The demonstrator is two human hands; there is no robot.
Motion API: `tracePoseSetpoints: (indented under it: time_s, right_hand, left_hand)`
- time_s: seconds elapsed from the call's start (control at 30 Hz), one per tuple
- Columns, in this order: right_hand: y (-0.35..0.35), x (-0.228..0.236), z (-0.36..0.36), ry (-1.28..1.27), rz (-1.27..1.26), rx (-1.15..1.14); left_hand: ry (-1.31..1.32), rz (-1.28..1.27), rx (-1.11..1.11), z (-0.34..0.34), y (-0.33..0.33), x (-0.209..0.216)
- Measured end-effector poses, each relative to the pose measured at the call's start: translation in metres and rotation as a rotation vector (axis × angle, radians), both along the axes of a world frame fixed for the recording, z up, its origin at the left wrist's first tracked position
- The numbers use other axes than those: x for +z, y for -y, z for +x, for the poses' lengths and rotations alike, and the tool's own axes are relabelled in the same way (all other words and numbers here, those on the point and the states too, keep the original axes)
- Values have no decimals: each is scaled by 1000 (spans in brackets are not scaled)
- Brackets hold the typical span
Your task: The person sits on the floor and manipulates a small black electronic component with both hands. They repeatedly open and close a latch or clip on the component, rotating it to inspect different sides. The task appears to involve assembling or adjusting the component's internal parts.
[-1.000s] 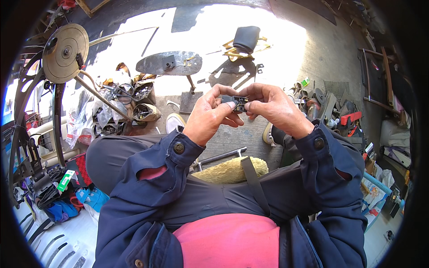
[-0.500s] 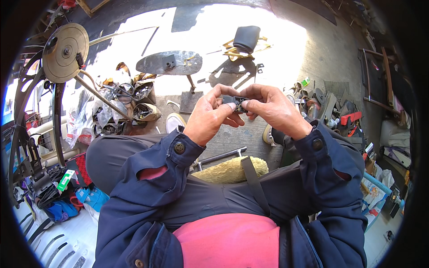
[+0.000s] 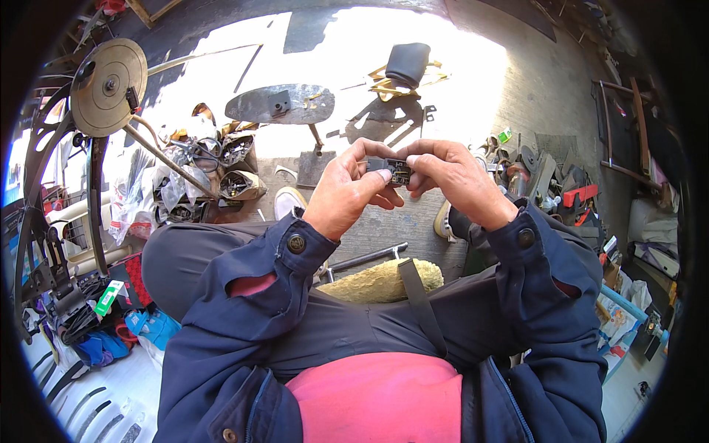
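Note:
Over the gap between my knees, both hands hold a small black rectangular piece [image 3: 399, 171] with brass-coloured details on its upper face. Its exact kind does not show clearly. My left hand [image 3: 341, 190] pinches its left end, with the thumb on top and the other fingers curled behind. At the right end, my right hand [image 3: 459, 183] has its thumb and forefinger against the piece; the thumb rests by the upper right corner. Below the hands lies a yellow fuzzy roll [image 3: 377, 282], and a black strap [image 3: 423, 314] runs from it across my lap.
Ahead stands a small oval-topped dark stand [image 3: 255, 108]. Beyond my hands is a dark seat with a yellow frame [image 3: 408, 66]. A machine with a round wheel [image 3: 108, 87] rises at the left, beside bags of scraps [image 3: 240, 186]. Tools and a red box [image 3: 580, 195] crowd the right.
My right thumb has drawn back to the right off the face of the black piece, so more of its brass-coloured details show. The left hand has stayed put.

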State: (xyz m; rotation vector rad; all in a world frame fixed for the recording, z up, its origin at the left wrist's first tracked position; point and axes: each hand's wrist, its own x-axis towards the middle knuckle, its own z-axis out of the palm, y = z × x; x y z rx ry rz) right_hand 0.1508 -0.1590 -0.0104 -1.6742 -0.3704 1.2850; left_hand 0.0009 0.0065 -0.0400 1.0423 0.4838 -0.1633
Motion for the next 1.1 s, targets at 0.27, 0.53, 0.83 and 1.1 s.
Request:
tracePoseSetpoints:
  time_s: [0.27, 0.53, 0.83, 1.1]
  right_hand:
    - [-2, 2, -2, 59, 15, 61]
    - [-2, -1, -4, 96, -10, 80]
    - [-2, 2, -5, 86, -2, 64]
    - [-7, 6, -6, 96, -16, 71]
  left_hand:
    - [-6, 2, 4, -1, 0, -3]
    - [-7, 16, -6, 1, 1, -5]
    - [-10, -4, 45, 1, 2, 0]
    - [-4, -19, 84, 1, 3, 0]
